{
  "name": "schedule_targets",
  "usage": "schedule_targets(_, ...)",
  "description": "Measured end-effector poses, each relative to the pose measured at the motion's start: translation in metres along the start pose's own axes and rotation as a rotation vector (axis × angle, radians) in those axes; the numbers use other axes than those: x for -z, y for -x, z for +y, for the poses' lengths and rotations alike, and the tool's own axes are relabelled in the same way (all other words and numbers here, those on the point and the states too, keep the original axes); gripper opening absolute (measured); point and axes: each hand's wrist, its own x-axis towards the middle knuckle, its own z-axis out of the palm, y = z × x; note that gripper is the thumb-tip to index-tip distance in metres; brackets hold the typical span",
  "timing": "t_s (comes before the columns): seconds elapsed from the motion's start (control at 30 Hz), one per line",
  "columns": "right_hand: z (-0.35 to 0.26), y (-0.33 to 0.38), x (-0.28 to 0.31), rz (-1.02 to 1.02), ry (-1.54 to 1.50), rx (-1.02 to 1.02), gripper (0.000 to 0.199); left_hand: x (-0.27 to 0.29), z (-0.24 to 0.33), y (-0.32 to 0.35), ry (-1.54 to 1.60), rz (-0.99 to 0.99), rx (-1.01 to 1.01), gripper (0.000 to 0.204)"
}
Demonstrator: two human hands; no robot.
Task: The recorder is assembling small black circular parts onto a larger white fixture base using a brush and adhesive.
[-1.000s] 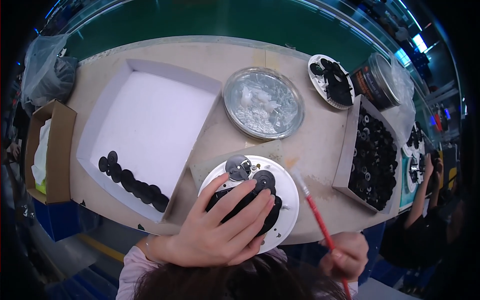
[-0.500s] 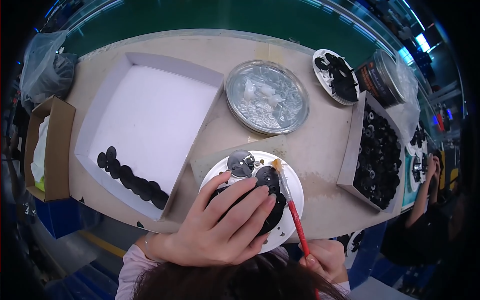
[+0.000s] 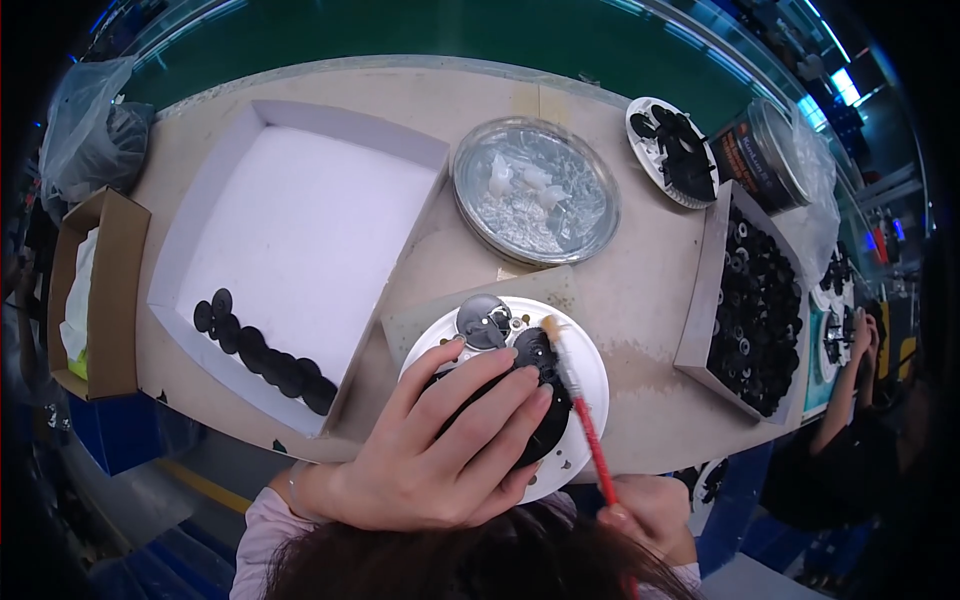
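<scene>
Beneath my left hand lies a round white plate that carries black gears. The fingers of that hand are stretched out and slightly apart over the gears, and they hide part of them; its thumb is not clearly seen. A dark, shiny disc sits at the plate's far left edge. My right hand is closed around the red handle of a paintbrush. The brush's tan bristles rest at or just above the far side of a black gear; contact cannot be made out.
At left stands a shallow white box with a row of black discs. A round clear-lidded container sits beyond the plate. On the right are a box of small black parts, another loaded white plate and a tub. A co-worker's hand shows far right.
The brush tip has shifted slightly left over the gear, and my right hand has moved a little with it. My left hand stays on the gears.
</scene>
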Motion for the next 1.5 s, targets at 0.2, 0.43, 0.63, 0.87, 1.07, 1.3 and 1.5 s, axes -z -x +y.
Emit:
schedule_targets(0.2, 0.0, -0.006, -0.002, 0.755, -0.195, -0.129, 0.023, 0.0, 0.0, -0.002, 0.015, -0.003, -0.029, 0.039)
schedule_targets(0.43, 0.011, -0.02, 0.02, 0.708, -0.211, -0.138, 0.031, 0.003, 0.001, -0.001, 0.031, -0.016, -0.034, 0.04)
schedule_targets(0.63, 0.001, -0.028, 0.018, 0.587, -0.087, -0.052, 0.029, 0.003, 0.001, -0.001, 0.031, -0.026, -0.03, 0.042)
schedule_targets(0.87, -0.018, -0.028, 0.022, 0.539, 0.142, -0.048, 0.029, 0.003, 0.0, -0.002, 0.036, -0.026, -0.033, 0.043)
schedule_targets(1.07, -0.019, -0.025, 0.02, 0.508, 0.14, -0.034, 0.032, 0.002, -0.002, 0.001, 0.034, -0.013, -0.018, 0.042)
schedule_targets(1.3, -0.03, -0.017, 0.018, 0.564, 0.217, 0.039, 0.03, 0.003, -0.001, 0.0, 0.014, -0.031, -0.041, 0.044)
schedule_targets(1.5, -0.029, -0.016, 0.026, 0.554, 0.258, -0.02, 0.031, 0.001, 0.0, -0.003, 0.009, -0.021, -0.039, 0.045)
